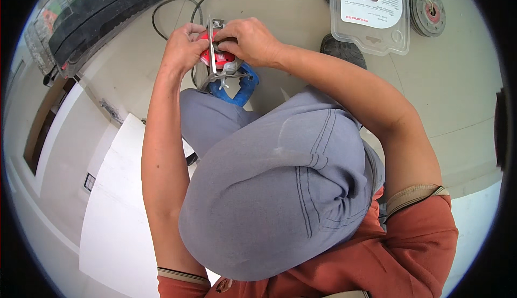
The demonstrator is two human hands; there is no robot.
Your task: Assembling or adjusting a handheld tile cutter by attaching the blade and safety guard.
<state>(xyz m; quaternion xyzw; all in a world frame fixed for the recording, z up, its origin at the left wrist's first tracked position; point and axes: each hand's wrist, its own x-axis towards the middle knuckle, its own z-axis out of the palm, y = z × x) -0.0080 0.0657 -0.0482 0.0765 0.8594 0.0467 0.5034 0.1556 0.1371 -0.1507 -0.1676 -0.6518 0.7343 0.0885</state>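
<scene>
A handheld disc cutter with a blue handle [246, 85] stands on the floor in front of my knees, its metal base plate [211, 50] seen edge-on. A red cutting disc [225, 58] shows on both sides of the plate. My left hand [187, 49] is closed at the disc's left edge, fingers and thumb pinched together. From the right, my right hand [250, 40] reaches over the disc's middle, its thumb and fingers drawn together there. What small part sits between those fingertips is hidden.
A clear plastic disc package [350, 29] with a white card lies at the upper right, beside a stack of grey discs [428, 11]. A dark cable [199, 7] loops behind the cutter. A bulky black-edged container [107, 20] stands at upper left; a white panel [116, 206] lies lower left.
</scene>
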